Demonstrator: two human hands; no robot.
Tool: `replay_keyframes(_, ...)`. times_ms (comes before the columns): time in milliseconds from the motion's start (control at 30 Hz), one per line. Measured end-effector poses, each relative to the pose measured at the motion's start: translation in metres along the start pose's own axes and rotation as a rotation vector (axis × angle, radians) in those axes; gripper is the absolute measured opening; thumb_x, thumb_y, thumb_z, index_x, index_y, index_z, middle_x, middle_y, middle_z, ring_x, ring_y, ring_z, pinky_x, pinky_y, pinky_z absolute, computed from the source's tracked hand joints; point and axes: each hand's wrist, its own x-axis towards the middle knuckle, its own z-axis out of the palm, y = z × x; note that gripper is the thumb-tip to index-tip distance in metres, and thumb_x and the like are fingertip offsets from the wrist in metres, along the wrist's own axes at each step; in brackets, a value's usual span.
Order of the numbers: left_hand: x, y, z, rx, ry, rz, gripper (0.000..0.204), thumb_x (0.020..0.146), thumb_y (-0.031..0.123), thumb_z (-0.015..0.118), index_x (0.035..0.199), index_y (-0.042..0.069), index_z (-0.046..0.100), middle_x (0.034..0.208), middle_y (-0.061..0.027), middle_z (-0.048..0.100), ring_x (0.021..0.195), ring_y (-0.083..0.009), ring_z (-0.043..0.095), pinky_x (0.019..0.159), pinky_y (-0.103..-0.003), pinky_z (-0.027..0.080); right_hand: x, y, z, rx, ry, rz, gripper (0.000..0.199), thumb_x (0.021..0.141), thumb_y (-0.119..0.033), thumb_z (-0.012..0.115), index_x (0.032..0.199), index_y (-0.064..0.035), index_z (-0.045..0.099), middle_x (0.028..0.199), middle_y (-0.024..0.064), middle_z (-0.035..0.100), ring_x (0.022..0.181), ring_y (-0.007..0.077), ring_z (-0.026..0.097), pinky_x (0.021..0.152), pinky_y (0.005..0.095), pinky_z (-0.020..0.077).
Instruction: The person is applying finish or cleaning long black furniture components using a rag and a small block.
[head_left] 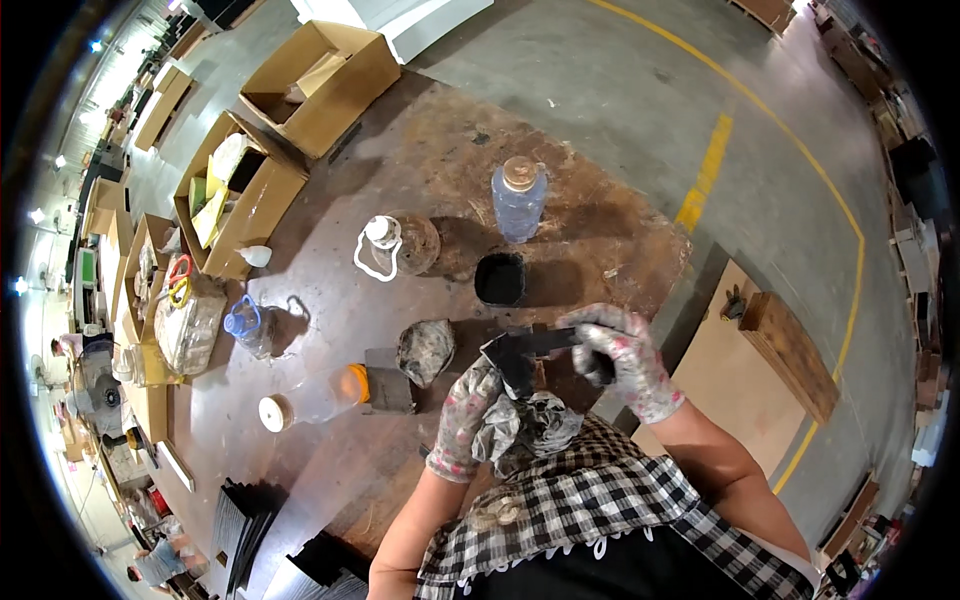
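Observation:
A black angled piece, flat-sided with a long arm reaching right, is held between my two gloved hands near the table's front edge. My left hand, in a flower-patterned glove, is closed around its left end. A crumpled grey rag hangs just below and right of that hand. My right hand, gloved alike, is closed at the far end of the arm, with a dark lump under its fingers that I cannot make out. Beyond the hands stands a square black cup. Left of them lies a stained, wadded cloth.
The brown table carries a clear bottle, a jug with a white handle, a bottle lying on its side and a small blue-topped bottle. Cardboard boxes line its left side. Stacked black strips lie near left.

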Motion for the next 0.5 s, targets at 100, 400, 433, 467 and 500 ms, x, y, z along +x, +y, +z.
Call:
replay_keyframes(100,0.000,0.000,-0.001,0.107,-0.035,0.080,0.077,0.089,0.047,0.060,0.139,-0.008,0.040,0.134,-0.0150,0.053,0.121,-0.0224,0.054,0.104,-0.034,0.041,-0.005,-0.007,-0.001,-0.028,-0.048,0.072,0.020,0.093,-0.012,0.055,0.107,-0.0015,0.066,0.067,0.0013,0.063,0.052,0.0062,0.055,0.045,0.0189,0.0399)
replay_keyframes(400,-0.012,0.002,-0.001,0.242,-0.003,0.102,0.060,0.095,0.036,0.052,0.136,-0.007,0.044,0.132,-0.0174,0.055,0.120,-0.0264,0.055,0.104,-0.036,0.041,0.001,-0.007,-0.004,-0.007,-0.178,0.009,0.018,0.094,-0.009,0.054,0.106,-0.0027,0.066,0.069,0.0020,0.064,0.054,0.0056,0.056,0.047,0.0186,0.0409)
replay_keyframes(433,-0.013,0.002,-0.003,0.530,-0.020,0.187,0.055,0.097,0.032,0.048,0.135,-0.006,0.046,0.131,-0.0178,0.055,0.119,-0.0271,0.055,0.103,-0.036,0.042,0.002,-0.007,-0.005,-0.008,-0.150,0.085,0.018,0.094,-0.009,0.055,0.105,-0.0027,0.066,0.069,0.0022,0.064,0.054,0.0056,0.056,0.047,0.0188,0.0413)
replay_keyframes(467,-0.014,0.002,-0.004,0.536,-0.011,0.191,0.055,0.097,0.032,0.048,0.135,-0.006,0.046,0.131,-0.0178,0.055,0.119,-0.0271,0.055,0.103,-0.036,0.042,0.002,-0.007,-0.005,0.008,-0.219,0.135,0.017,0.094,-0.009,0.055,0.105,-0.0028,0.066,0.068,0.0024,0.065,0.054,0.0056,0.056,0.047,0.0189,0.0417)
replay_keyframes(500,-0.015,0.002,-0.005,0.657,0.046,0.330,0.049,0.098,0.028,0.046,0.133,-0.006,0.048,0.130,-0.0177,0.056,0.117,-0.0271,0.056,0.101,-0.035,0.042,0.000,-0.008,-0.006,-0.063,-0.174,0.187,0.018,0.094,-0.009,0.055,0.106,-0.0026,0.066,0.069,0.0024,0.065,0.054,0.0056,0.056,0.048,0.0192,0.0422)
